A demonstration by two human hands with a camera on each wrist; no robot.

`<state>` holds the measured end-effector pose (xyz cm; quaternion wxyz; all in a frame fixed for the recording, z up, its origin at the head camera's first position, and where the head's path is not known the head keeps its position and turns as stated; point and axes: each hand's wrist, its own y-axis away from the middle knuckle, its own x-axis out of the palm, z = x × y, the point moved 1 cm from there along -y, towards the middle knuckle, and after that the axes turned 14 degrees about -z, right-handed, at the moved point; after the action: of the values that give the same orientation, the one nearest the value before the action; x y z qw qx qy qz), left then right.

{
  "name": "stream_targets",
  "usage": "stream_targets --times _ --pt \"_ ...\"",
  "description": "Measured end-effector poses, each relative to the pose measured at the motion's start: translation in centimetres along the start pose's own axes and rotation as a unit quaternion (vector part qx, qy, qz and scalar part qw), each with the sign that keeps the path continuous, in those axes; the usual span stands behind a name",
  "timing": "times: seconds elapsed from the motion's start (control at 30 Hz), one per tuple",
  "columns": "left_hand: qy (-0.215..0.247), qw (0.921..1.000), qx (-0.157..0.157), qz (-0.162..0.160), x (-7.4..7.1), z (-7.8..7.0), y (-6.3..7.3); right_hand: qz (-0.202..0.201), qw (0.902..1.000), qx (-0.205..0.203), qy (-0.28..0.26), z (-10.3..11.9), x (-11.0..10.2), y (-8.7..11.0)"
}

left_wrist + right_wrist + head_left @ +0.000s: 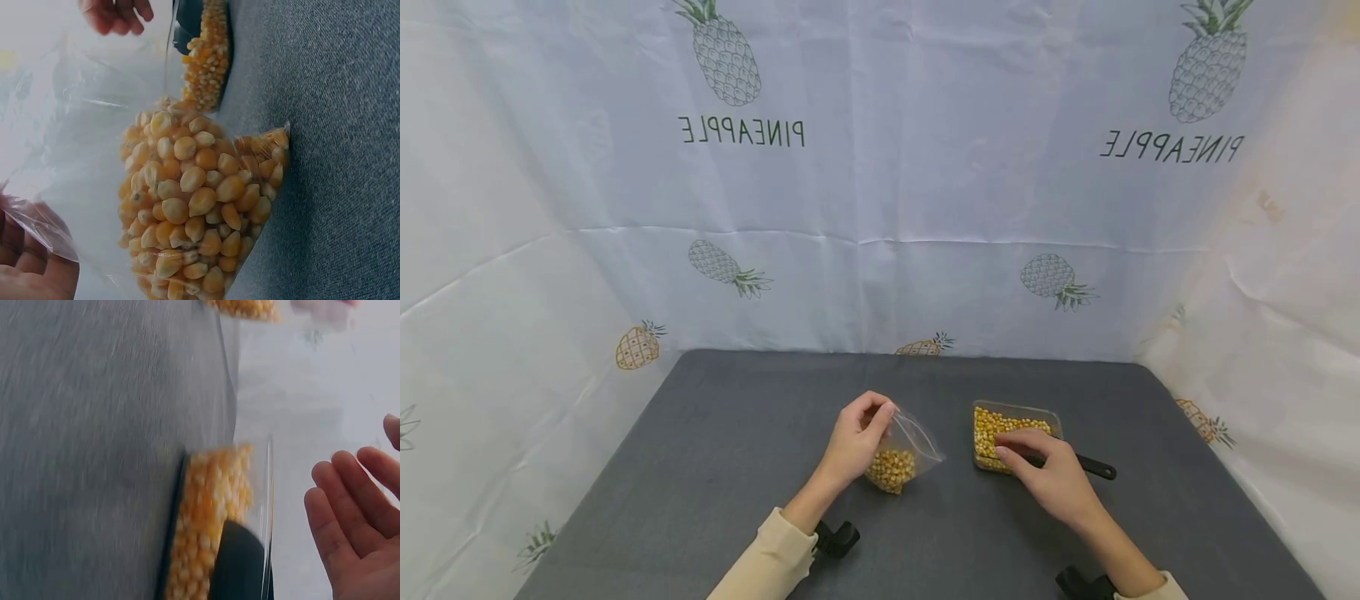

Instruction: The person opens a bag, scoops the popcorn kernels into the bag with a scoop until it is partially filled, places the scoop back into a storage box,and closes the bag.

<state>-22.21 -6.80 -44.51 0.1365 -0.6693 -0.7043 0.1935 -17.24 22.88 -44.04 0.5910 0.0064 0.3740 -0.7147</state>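
My left hand (856,437) pinches the top edge of a clear zip bag (917,435) between thumb and fingers. Yellow corn kernels (194,206) fill the bag's lower part, which in the left wrist view hangs close over or touches the table. To the right stands a clear rectangular container (1017,411) of loose corn kernels (988,429). A black-handled utensil (1096,467) lies in it, its handle sticking out over the right rim; its dark head (237,562) sits among the kernels. Above the container is my right hand (1052,475), fingers loosely bent, holding nothing.
A dark grey table (737,467) carries the bag and container. White cloth (880,183) printed with pineapples hangs behind it and at both sides. Black wrist camera mounts (837,539) sit on both forearms.
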Motion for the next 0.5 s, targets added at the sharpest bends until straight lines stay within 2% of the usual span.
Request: stream_targets --times 0.23,0.37,0.5 --pt "0.013 0.9997 0.01 -0.018 0.1 0.1 0.3 0.038 0.9969 0.047 -0.051 1.2 2.1 0.0" --pt "0.016 0.9995 0.021 -0.018 0.3 0.1 0.4 0.047 0.9957 0.055 -0.058 1.5 3.3 -0.2" --pt "0.018 0.9996 0.015 -0.015 0.4 -0.1 0.5 0.047 0.995 0.058 -0.067 1.8 4.4 -0.5"
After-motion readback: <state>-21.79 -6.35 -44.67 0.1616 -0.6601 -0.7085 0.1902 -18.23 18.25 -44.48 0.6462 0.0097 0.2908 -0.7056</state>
